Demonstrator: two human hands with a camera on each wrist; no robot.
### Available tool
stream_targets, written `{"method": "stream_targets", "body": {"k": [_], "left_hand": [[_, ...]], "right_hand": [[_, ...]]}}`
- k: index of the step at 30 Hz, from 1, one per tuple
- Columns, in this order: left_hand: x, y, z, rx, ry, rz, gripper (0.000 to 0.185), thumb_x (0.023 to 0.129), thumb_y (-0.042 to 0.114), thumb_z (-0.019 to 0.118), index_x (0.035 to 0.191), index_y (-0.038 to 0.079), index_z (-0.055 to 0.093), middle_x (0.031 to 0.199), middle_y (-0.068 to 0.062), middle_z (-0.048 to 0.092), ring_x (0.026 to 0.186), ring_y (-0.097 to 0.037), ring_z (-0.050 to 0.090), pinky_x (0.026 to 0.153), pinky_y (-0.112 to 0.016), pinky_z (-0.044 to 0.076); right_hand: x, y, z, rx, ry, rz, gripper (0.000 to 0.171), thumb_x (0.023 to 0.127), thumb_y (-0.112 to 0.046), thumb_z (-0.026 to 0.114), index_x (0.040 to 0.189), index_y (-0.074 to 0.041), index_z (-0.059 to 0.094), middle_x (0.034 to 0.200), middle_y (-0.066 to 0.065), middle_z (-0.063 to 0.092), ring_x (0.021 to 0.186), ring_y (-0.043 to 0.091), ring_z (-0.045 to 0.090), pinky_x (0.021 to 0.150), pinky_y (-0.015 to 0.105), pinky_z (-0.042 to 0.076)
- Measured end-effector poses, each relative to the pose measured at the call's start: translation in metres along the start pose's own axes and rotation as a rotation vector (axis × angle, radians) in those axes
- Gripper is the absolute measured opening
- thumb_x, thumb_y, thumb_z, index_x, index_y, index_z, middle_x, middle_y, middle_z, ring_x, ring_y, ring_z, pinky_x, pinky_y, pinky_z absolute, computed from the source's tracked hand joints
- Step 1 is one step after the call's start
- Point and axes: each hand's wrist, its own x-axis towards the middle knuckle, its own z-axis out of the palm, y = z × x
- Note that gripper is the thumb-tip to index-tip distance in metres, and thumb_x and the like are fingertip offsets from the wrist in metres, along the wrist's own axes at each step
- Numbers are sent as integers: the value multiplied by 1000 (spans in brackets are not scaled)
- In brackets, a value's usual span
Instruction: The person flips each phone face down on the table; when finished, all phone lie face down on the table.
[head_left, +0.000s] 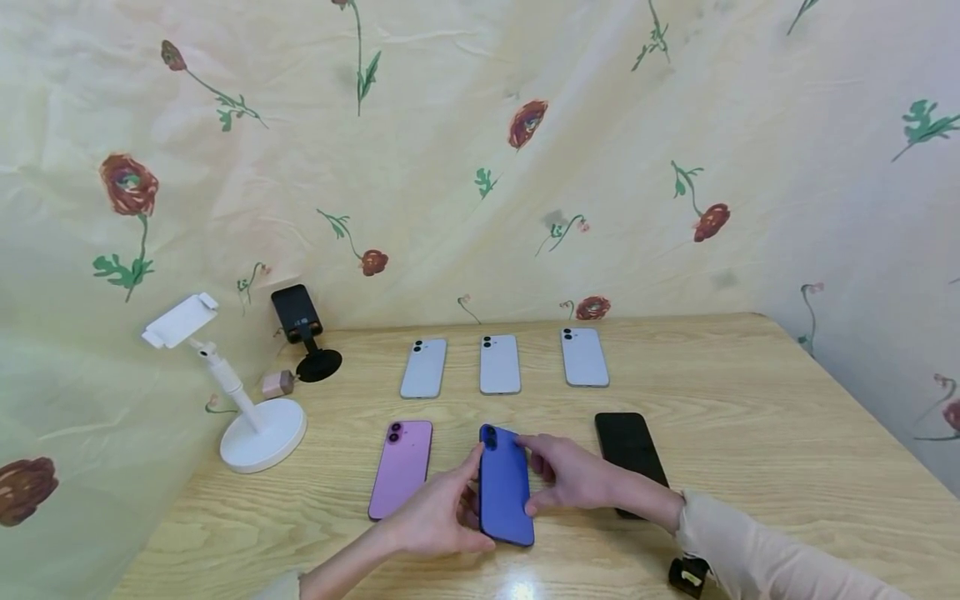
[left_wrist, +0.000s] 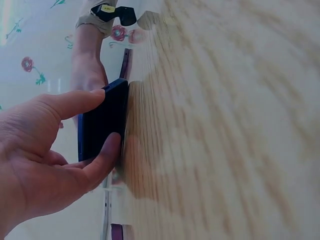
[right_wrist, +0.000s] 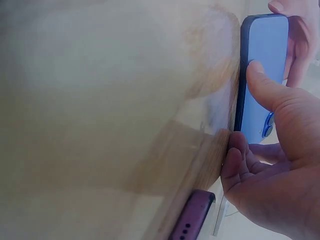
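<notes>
A blue smartphone [head_left: 504, 492], back and twin lenses facing up, is between both hands at the front middle of the table. My left hand [head_left: 435, 510] holds its left side; in the left wrist view the thumb lies on the phone's edge and a finger reaches under its dark face [left_wrist: 102, 122]. Over on the right side, my right hand [head_left: 573, 473] pinches it, thumb near the lower edge and fingers near the upper corner. The right wrist view shows the phone's lower edge close to the tabletop; whether it touches is unclear.
A pink phone [head_left: 401, 471] lies left and a black phone [head_left: 632, 446] right, partly under the right forearm. White phones [head_left: 499, 365] form a back row. A white stand [head_left: 262, 433], a black stand [head_left: 297, 317] and a pink block [head_left: 277, 383] are at far left.
</notes>
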Motion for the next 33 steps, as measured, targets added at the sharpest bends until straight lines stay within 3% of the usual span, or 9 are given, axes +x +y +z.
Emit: {"method": "stream_targets", "body": {"k": [5,10,15,19,25,33], "left_hand": [[0,-1,0,4,14,-30,113,75,7,88,158,-4,12,105,0,56,75,-5,63,68,-23,55],[1,0,1,57,38,-16,109,72,8,90,156,-5,21,95,2,57,69,-4,61,63,-22,54],[2,0,0,85,39,-7,106,71,9,91,154,-5,27,88,5,58,68,-4,59,63,-22,53],[4,-1,0,99,32,-6,104,71,8,91,153,-6,28,87,5,58,70,-4,58,63,-22,52],[5,0,2,178,33,-10,101,70,8,91,150,-10,32,88,4,54,70,-3,55,64,-20,50],[4,5,5,338,0,-90,93,75,20,87,151,0,39,97,4,50,75,-4,49,68,-21,46]], "right_hand": [[0,-2,-3,-15,-47,26,92,80,-32,87,146,11,40,88,0,52,75,10,48,67,26,42],[-1,-6,-5,-28,-102,94,103,77,-38,88,151,7,32,94,0,48,81,13,46,69,28,41],[-2,-10,-4,-56,-141,142,114,74,-42,89,155,5,25,110,4,49,98,19,50,84,35,46],[-2,-10,-3,-92,-159,130,120,71,-48,89,155,6,22,118,5,47,106,20,48,92,37,44],[-3,-10,-3,-117,-164,85,123,71,-50,89,155,8,20,111,2,44,99,18,43,86,31,40],[-2,-13,-4,-144,-194,99,122,73,-52,87,156,6,20,118,3,44,105,19,44,89,33,42]]}}
